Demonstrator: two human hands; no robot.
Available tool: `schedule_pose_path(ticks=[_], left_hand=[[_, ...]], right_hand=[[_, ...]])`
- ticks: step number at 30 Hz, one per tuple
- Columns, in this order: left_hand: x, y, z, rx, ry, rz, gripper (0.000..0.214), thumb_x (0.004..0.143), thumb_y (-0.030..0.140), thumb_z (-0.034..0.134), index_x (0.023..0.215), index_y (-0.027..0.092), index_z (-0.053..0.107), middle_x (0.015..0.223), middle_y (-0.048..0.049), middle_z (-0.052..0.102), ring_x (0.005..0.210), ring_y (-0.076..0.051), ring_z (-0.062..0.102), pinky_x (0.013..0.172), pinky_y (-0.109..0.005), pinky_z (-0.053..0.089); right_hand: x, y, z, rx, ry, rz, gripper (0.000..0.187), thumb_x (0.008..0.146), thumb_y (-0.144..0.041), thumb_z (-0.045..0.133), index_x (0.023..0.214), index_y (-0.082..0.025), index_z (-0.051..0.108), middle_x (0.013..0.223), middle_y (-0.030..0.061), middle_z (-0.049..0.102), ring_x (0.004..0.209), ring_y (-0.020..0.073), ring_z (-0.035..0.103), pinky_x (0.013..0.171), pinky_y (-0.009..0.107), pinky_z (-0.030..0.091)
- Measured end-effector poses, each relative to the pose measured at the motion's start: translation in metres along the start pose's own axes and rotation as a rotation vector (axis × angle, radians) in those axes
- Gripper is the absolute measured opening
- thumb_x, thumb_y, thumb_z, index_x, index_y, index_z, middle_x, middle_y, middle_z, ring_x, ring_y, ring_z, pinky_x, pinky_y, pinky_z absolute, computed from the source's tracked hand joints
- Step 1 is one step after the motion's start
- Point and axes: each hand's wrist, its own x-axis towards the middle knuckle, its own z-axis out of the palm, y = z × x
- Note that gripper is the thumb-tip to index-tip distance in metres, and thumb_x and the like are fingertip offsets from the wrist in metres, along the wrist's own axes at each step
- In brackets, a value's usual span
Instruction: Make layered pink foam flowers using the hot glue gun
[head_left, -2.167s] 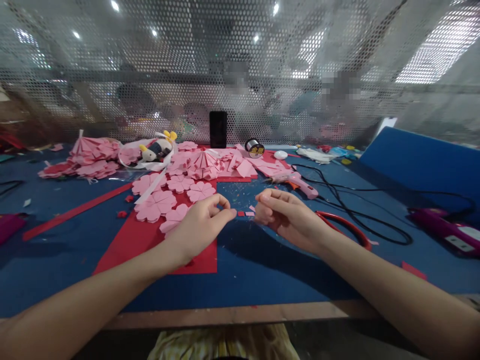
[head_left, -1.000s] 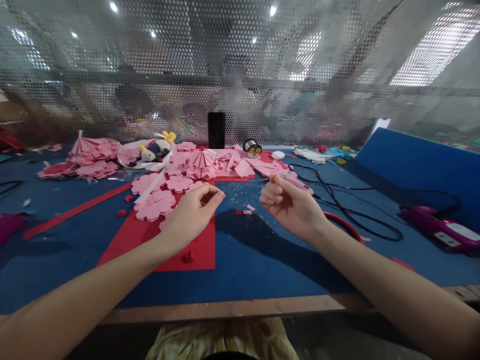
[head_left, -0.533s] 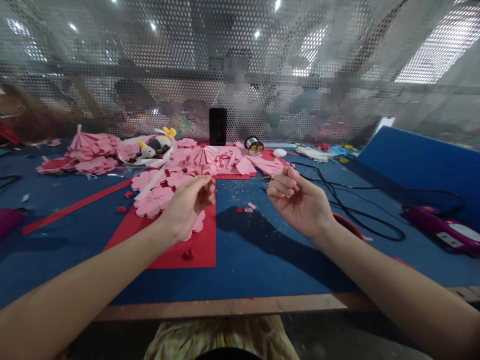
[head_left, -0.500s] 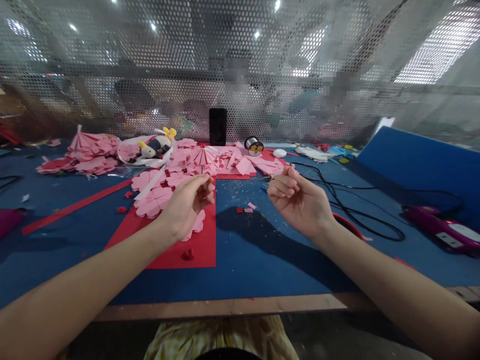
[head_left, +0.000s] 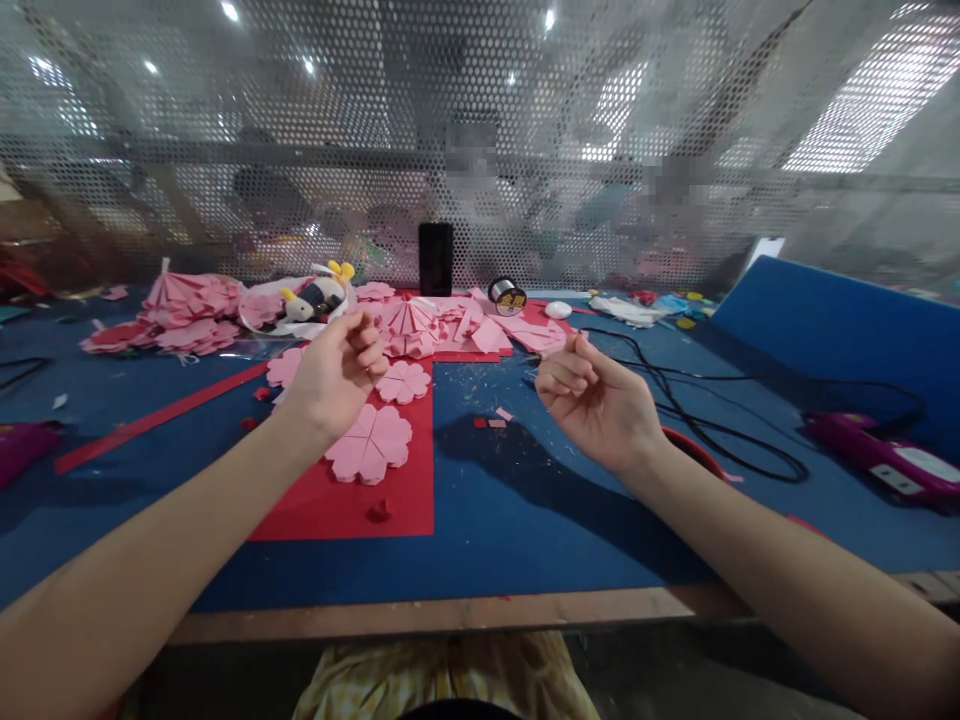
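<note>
My left hand is raised over the pink paper flowers, its fingers curled with thumb and fingertips pinched together; whatever is between them is too small to make out. My right hand is held up to the right, fingers also pinched shut on something I cannot make out. Under the left hand a pink paper flower lies on a red paper sheet. Another pink flower lies just behind it. A spool of clear thread stands at the back.
Heaps of folded pink paper and a small plush toy fill the back left. A black phone leans on the perforated screen. Black cables, a red hoop and a purple tool lie right. A blue board stands at far right.
My left hand has risen and drawn left and back, away from the right hand, uncovering the pink flower on the red sheet. My right hand has lifted slightly and stayed pinched.
</note>
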Motion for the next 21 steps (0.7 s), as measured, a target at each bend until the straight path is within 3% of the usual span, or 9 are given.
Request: schedule_pose_path(ticks=[14, 17, 21], left_hand=[[0.01, 0.008, -0.009, -0.04, 0.067, 0.013, 0.02, 0.089, 0.011, 0.042, 0.072, 0.019, 0.046, 0.052, 0.0071, 0.035, 0.037, -0.005, 0.027, 0.037, -0.019, 0.027], [0.01, 0.008, -0.011, 0.043, 0.053, 0.033, 0.019, 0.087, 0.014, 0.04, 0.069, 0.02, 0.044, 0.05, 0.0078, 0.027, 0.037, -0.007, 0.021, 0.036, -0.021, 0.021], [0.012, 0.0, -0.012, 0.339, 0.066, 0.116, 0.02, 0.083, 0.02, 0.049, 0.064, 0.021, 0.041, 0.05, 0.0086, 0.024, 0.04, -0.007, 0.014, 0.038, -0.023, 0.014]], right_hand=[[-0.001, -0.001, 0.0, 0.024, -0.007, 0.002, 0.012, 0.083, -0.016, 0.069, 0.078, -0.019, 0.058, 0.06, -0.0076, 0.031, 0.05, 0.0069, 0.029, 0.053, 0.022, 0.038], [-0.003, -0.002, 0.001, 0.033, -0.008, 0.006, 0.012, 0.084, -0.016, 0.068, 0.077, -0.02, 0.058, 0.06, -0.0074, 0.031, 0.051, 0.0071, 0.028, 0.052, 0.021, 0.038], [-0.004, -0.002, 0.003, -0.017, 0.0, 0.0, 0.012, 0.084, -0.018, 0.068, 0.076, -0.021, 0.059, 0.06, -0.0069, 0.029, 0.051, 0.0083, 0.025, 0.05, 0.023, 0.037]])
